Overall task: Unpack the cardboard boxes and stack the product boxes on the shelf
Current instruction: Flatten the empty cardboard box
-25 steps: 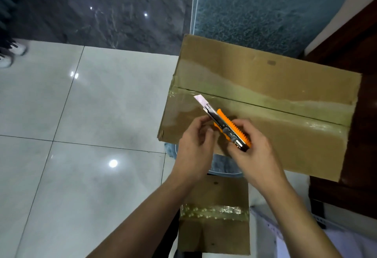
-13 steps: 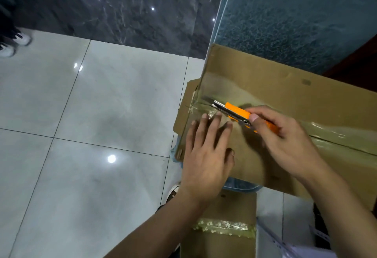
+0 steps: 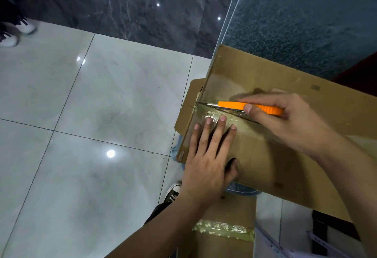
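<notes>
A large brown cardboard box (image 3: 285, 151), taped along its middle seam, lies across my lap at the right. My left hand (image 3: 210, 155) presses flat on the box's near flap with straight fingers, fingertips at the tape. My right hand (image 3: 285, 121) grips an orange utility knife (image 3: 244, 106), its blade laid along the seam and pointing to the box's left end. The tape there looks wrinkled and partly split. A second, smaller taped cardboard box (image 3: 224, 229) sits below, partly hidden by my left forearm.
Glossy white floor tiles (image 3: 91, 135) fill the left, with dark marble (image 3: 122, 8) beyond. A teal textured rug or cushion (image 3: 306, 17) lies behind the box. Another person's white shoes (image 3: 14, 33) stand at far left. My own dark shoe (image 3: 173, 194) shows under the box.
My left hand let go of the knife and went flat on the box. My right hand brought the blade down onto the taped seam at the box's left end. The view moved closer.
</notes>
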